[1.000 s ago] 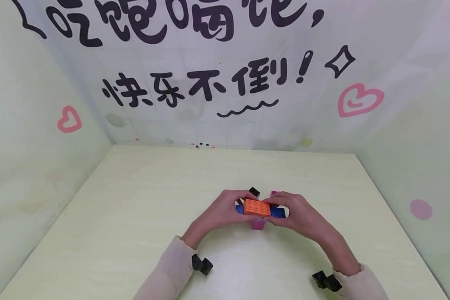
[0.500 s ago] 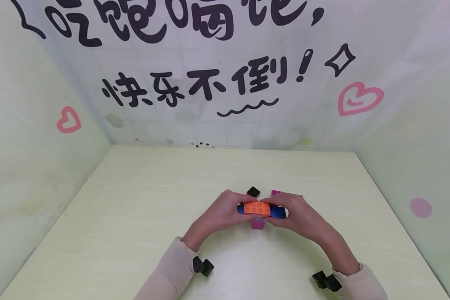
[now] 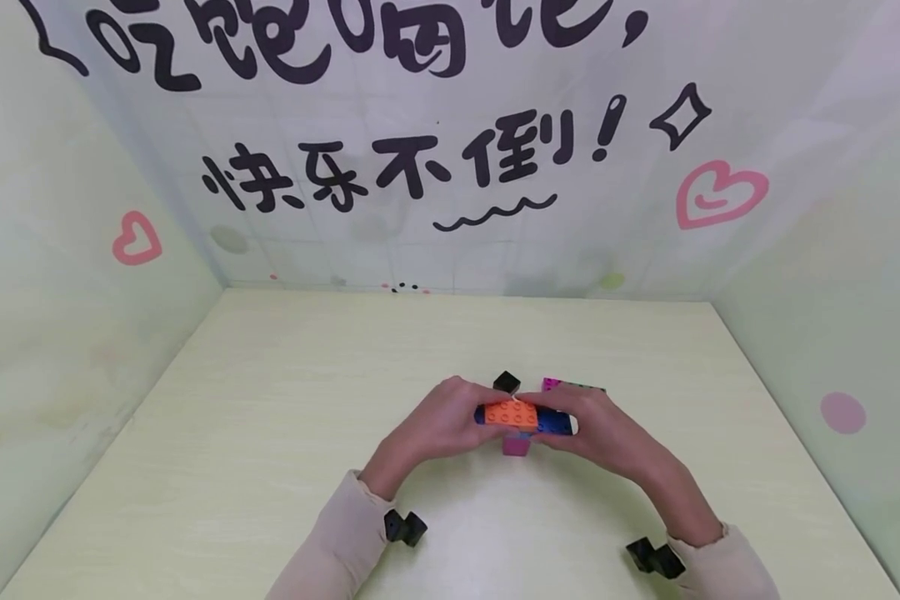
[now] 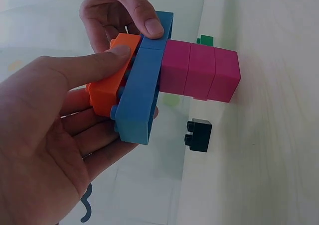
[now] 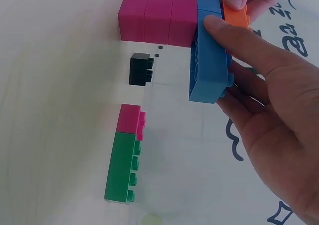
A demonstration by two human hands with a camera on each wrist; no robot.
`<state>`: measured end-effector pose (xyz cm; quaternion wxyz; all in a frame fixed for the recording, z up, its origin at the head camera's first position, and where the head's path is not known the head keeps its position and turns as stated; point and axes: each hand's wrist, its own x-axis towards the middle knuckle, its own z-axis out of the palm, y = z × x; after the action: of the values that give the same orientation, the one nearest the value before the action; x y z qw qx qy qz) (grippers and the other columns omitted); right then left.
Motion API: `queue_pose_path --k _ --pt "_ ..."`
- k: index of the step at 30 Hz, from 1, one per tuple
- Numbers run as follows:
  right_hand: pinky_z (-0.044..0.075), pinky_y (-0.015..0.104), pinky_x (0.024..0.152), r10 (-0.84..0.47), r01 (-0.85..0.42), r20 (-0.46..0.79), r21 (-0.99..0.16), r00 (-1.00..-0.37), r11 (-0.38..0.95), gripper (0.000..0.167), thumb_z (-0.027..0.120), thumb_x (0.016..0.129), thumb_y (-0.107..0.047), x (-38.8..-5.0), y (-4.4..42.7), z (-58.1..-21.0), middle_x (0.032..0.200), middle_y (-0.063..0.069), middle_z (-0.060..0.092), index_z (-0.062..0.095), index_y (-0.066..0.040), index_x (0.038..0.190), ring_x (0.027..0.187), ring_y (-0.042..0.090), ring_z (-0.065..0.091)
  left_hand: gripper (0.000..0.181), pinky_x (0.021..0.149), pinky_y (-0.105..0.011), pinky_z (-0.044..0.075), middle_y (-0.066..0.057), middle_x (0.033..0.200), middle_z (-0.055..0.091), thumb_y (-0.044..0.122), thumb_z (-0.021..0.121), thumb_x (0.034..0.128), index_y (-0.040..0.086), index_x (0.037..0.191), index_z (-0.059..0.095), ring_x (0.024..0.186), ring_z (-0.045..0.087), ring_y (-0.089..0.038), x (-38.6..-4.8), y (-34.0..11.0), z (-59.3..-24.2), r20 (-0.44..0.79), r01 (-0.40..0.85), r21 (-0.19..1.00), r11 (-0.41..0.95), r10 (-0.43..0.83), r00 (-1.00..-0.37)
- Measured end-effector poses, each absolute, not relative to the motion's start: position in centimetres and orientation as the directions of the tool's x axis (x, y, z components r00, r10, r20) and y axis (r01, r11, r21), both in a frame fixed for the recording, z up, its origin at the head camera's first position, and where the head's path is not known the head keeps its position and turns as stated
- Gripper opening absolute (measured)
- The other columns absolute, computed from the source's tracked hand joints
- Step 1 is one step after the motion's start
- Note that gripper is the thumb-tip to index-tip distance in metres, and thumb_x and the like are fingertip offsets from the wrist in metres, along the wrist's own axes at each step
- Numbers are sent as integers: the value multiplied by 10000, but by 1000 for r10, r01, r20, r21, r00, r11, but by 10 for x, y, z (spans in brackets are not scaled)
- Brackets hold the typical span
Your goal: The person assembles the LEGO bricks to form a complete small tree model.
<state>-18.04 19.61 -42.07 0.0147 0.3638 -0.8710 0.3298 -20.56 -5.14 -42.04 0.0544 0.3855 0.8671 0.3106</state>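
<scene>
My left hand pinches an orange brick between thumb and fingers. In the left wrist view the orange brick lies along the studs of two blue bricks placed end to end, slightly tilted, with some studs showing between. My right hand grips the right blue brick, thumb on its near side and fingers behind. Under the blue bricks stands a column of three magenta bricks, its foot on the table. Whether the orange brick is fully pressed down, I cannot tell.
A black brick lies on the table behind the column. Further right, partly behind my right hand, is a green brick in line with a magenta one. Printed walls enclose the back and sides.
The orange brick has shifted slightly left along the blue bricks and levelled out. Both hands stay close around the bricks; more of the green brick shows beyond my right hand.
</scene>
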Motion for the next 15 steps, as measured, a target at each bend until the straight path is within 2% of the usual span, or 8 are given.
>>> queue_pose_path --k 7,11,15 --pt "526 270 818 -626 -645 280 -590 -728 486 578 838 779 -100 -181 196 -422 1132 -125 623 615 -205 1302 968 67 599 354 638 -167 458 55 950 692 267 745 887 84 1188 704 703 548 -25 -206 -51 -422 129 629 570 529 699 -704" --pt "501 329 909 -638 -687 328 -562 -697 461 561 844 765 -77 -182 196 -422 1152 -108 629 638 -179 1277 1040 107 611 347 609 -173 446 69 901 679 281 738 894 82 1176 707 665 536 -33 -206 -50 -422 120 624 575 529 700 -704" --pt "500 369 912 -631 -710 359 -516 -688 480 543 857 736 -54 -182 197 -423 1132 -99 654 684 -149 1242 1104 174 616 374 591 -176 429 65 894 676 310 738 893 79 1185 705 643 527 -43 -206 -50 -423 105 614 579 536 698 -708"
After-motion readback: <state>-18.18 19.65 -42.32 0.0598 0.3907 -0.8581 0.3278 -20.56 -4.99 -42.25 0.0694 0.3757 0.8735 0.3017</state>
